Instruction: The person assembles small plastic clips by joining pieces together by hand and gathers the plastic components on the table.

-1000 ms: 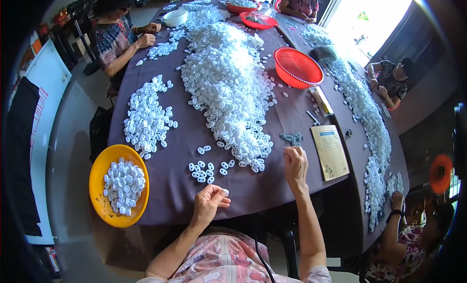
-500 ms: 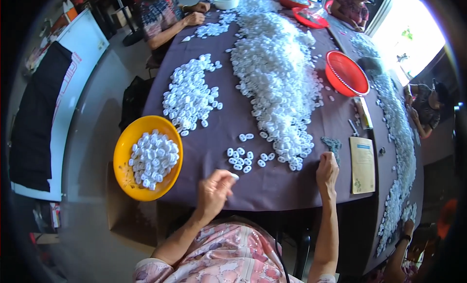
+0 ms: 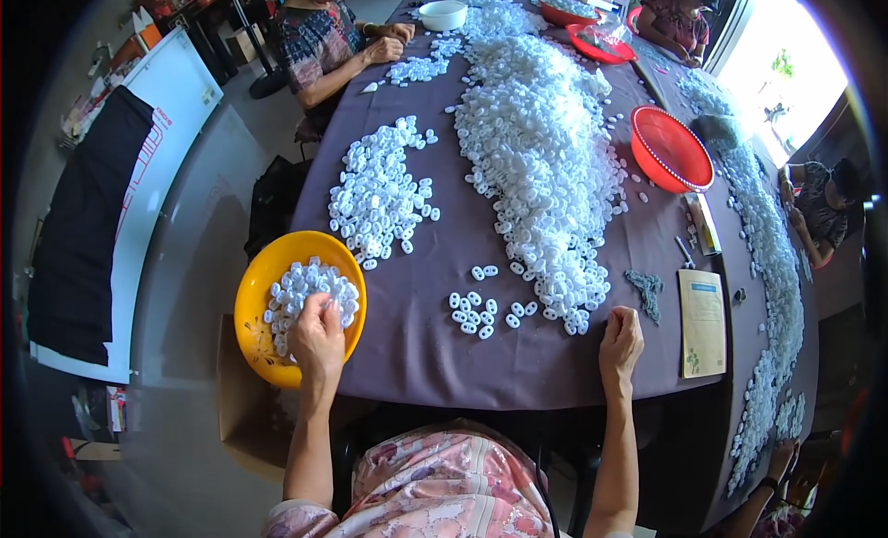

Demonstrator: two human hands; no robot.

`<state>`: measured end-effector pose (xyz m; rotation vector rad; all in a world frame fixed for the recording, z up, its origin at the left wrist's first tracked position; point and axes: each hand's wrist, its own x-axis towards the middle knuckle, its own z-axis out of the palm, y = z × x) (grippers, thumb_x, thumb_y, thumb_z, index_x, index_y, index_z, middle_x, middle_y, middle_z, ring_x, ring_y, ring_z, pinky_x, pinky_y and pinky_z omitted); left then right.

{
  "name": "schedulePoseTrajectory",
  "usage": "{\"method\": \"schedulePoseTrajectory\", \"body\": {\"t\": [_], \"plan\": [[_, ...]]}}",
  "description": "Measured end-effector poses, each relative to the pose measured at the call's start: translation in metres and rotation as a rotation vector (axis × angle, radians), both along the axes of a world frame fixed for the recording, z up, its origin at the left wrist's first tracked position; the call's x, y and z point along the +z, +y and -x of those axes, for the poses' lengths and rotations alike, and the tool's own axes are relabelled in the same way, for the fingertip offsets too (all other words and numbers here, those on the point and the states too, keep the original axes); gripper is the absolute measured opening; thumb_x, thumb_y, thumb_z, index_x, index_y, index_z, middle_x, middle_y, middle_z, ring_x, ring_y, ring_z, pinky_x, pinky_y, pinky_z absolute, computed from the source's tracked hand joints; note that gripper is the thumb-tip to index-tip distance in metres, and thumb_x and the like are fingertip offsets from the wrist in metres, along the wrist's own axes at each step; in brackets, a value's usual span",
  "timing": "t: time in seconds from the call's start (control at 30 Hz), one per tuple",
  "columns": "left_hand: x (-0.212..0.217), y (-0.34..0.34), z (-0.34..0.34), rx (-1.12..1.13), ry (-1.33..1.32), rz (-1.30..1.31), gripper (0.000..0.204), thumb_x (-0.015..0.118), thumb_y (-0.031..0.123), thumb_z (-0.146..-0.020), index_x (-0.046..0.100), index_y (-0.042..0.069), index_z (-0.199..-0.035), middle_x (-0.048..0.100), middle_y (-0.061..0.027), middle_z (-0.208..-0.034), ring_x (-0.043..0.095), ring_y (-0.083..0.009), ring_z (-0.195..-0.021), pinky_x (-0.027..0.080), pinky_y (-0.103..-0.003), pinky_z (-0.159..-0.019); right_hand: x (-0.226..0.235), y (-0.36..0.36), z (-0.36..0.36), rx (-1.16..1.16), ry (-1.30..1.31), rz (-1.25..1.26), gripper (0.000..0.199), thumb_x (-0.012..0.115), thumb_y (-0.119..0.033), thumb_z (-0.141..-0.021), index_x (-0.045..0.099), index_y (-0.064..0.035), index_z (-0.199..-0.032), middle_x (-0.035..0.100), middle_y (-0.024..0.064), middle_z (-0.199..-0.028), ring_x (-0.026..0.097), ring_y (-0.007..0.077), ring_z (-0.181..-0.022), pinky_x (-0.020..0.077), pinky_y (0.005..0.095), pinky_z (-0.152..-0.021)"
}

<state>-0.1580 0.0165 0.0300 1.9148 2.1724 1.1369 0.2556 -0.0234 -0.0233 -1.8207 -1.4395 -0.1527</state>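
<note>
My left hand [image 3: 317, 339] reaches over the near side of a yellow bowl [image 3: 252, 321]. Its fingers are drawn together at the heap of small white oval plastic pieces [image 3: 301, 279] inside; whether a piece is between them is hidden. Near the table's front edge, my right hand [image 3: 622, 339] rests as a closed fist, and its contents cannot be seen. Between the hands lies a small group of white two-holed pieces [image 3: 474, 314], a few of them set apart. A tangle of grey-green netting or string [image 3: 646, 293] is just beyond my right hand.
A long heap of white pieces [image 3: 536, 149] runs down the dark tablecloth [image 3: 416, 353], with a smaller pile [image 3: 379, 196] to its left. Rightward are a red basket [image 3: 666, 149] and a tan booklet or envelope [image 3: 703, 325]. Other people work around the tables.
My left hand has moved left from the table edge to the yellow bowl; the white piece it pinched is now out of sight. My right hand stays closed near the same spot.
</note>
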Motion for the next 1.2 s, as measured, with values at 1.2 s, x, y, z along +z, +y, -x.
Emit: {"method": "schedulePoseTrajectory", "body": {"t": [1.2], "plan": [[-0.044, 0.070, -0.153, -0.734, -0.150, -0.036, 0.025, 0.069, -0.004, -0.068, 0.061, -0.002, -0.093, 0.056, -0.0132, -0.103, 0.057, -0.0287, -0.095, 0.049, -0.036, -0.082, 0.006, 0.001, 0.002, -0.003, 0.030, -0.027, 0.003, 0.055, -0.004, -0.084, 0.056, -0.0035, -0.086, 0.057, 0.0111, -0.079, 0.058, 0.0298, -0.074, 0.0464, 0.0364, -0.064]]}}
